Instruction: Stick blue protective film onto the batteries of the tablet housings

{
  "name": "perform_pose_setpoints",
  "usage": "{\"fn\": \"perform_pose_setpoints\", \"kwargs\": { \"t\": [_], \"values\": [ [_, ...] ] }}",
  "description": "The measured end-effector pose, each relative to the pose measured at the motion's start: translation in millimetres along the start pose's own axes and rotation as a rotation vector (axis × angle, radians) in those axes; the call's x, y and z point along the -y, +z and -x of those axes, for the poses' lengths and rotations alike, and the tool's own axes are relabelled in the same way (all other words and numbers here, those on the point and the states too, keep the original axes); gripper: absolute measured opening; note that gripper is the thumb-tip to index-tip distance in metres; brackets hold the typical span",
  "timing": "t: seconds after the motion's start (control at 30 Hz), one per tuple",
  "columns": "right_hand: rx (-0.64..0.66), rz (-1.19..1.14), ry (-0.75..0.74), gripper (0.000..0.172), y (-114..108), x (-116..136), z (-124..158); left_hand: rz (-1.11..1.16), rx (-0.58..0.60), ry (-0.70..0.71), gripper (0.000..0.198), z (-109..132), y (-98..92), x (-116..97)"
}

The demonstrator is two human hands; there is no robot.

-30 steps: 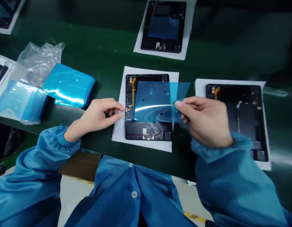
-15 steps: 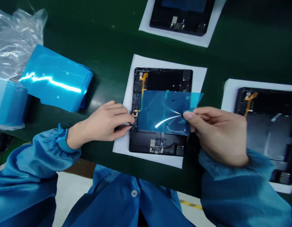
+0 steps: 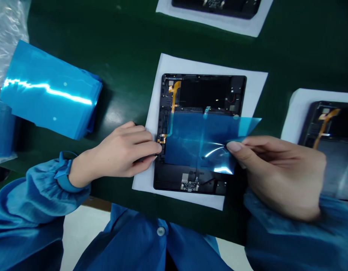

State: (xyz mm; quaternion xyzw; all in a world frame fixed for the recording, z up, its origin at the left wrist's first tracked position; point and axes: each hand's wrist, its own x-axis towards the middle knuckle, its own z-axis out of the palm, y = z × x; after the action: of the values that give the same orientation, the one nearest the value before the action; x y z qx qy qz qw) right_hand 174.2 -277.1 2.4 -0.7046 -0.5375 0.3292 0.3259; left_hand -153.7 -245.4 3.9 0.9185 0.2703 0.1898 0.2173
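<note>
An opened black tablet (image 3: 216, 184) with its inner parts showing lies on a white sheet (image 3: 254, 84). A clear blue film (image 3: 185, 139) covers the middle of the tablet, and its right end sticks out past the frame. My right hand (image 3: 283, 173) is closed, pinching that right end between thumb and fingers. The film is bent near the thumb, with a bright glare on it. My left hand (image 3: 128, 150) is closed at the tablet's left edge, thumb and forefinger tips against the frame. An orange ribbon cable (image 3: 175, 94) runs down the tablet's left side, partly under the film.
A stack of blue films (image 3: 52, 90) lies at left, beside a clear plastic bag (image 3: 10, 37) and another blue bundle (image 3: 3, 128). A second open tablet (image 3: 312, 120) lies on the right, partly behind my right hand. A third tablet (image 3: 219, 9) is at the top edge.
The view has shifted closer. My right hand has moved a little right with the film's end, and the film's lower right corner now shows more. My left hand stays at the tablet's edge.
</note>
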Motion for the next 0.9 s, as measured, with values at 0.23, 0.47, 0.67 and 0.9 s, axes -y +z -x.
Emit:
{"fn": "perform_pose_setpoints", "kwargs": {
  "t": [0.23,0.47,0.67,0.9],
  "values": [
    [0.005,-0.006,0.010,0.017,-1.6,0.0,0.6,0.001,-0.010,-0.034,0.008,-1.0,-0.8,-1.1],
    [0.003,-0.033,0.014,0.011,0.1,3.1,-1.1,-0.006,-0.004,-0.026,0.008,-2.2,-2.0,-1.4],
    [0.015,-0.013,0.023,0.010,-0.4,2.2,-1.2,-0.007,0.012,-0.043,0.009,-1.9,-2.6,-2.7],
    [0.042,0.018,0.030,0.018,-2.9,2.1,-4.4,-0.019,0.009,-0.029,0.007,-1.2,-2.5,-3.4]
  ]
}}
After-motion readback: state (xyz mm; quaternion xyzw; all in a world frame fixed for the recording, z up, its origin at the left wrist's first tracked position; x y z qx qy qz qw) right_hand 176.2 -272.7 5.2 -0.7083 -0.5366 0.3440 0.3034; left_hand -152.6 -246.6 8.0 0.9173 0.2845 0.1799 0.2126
